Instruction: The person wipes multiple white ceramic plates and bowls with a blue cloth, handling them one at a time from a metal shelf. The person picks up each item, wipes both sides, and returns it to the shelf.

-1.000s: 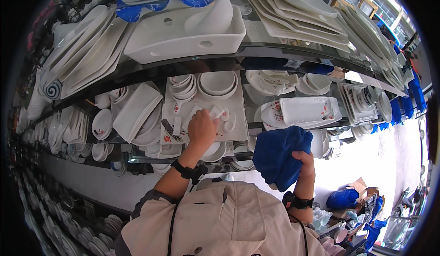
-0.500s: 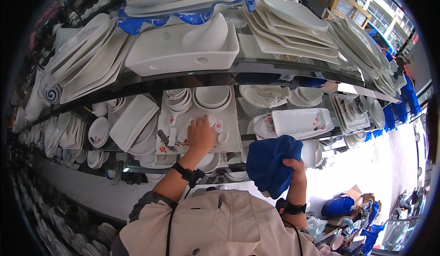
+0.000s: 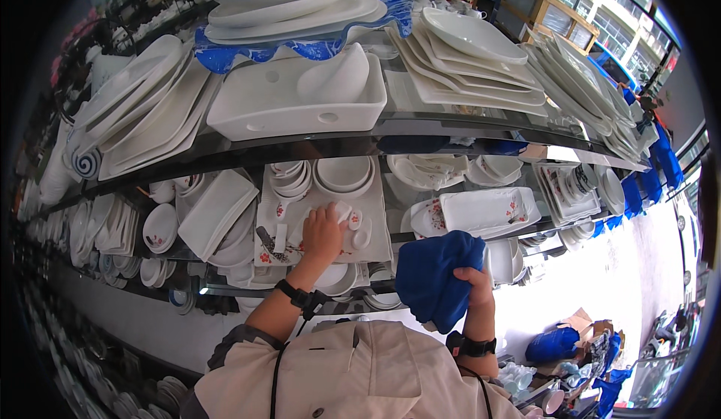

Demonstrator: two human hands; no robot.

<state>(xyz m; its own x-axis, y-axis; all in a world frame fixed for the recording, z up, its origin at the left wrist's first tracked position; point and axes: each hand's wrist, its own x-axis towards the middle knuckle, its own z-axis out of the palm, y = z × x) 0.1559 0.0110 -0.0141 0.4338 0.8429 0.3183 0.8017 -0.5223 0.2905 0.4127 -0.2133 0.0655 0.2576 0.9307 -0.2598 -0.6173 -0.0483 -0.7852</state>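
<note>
My left hand (image 3: 324,234) is over a white square tray (image 3: 373,233) with red flowers and dark branches, on the middle shelf. Its fingers are curled down at a small white piece (image 3: 342,211), whose kind is partly hidden by them. Beside the fingers, small white spoon-shaped pieces (image 3: 361,237), one marked with red flowers, lie on the tray. At the tray's back stand a stack of white bowls (image 3: 344,173) and smaller nested bowls (image 3: 289,181). My right hand (image 3: 473,284) grips a bunched blue cloth (image 3: 437,278), thumb on top, in front of the shelf.
Above, the glass shelf edge (image 3: 330,147) carries a white rectangular dish (image 3: 300,117), a blue wavy-rimmed dish (image 3: 293,51) and stacked plates (image 3: 469,73). A long white platter (image 3: 488,210) lies right of the tray, and stacked rectangular dishes (image 3: 219,216) lean at its left.
The view has shifted slightly, so the shelves sit lower in the picture. My left hand stays at the small white pieces; my right hand keeps hold of the blue cloth.
</note>
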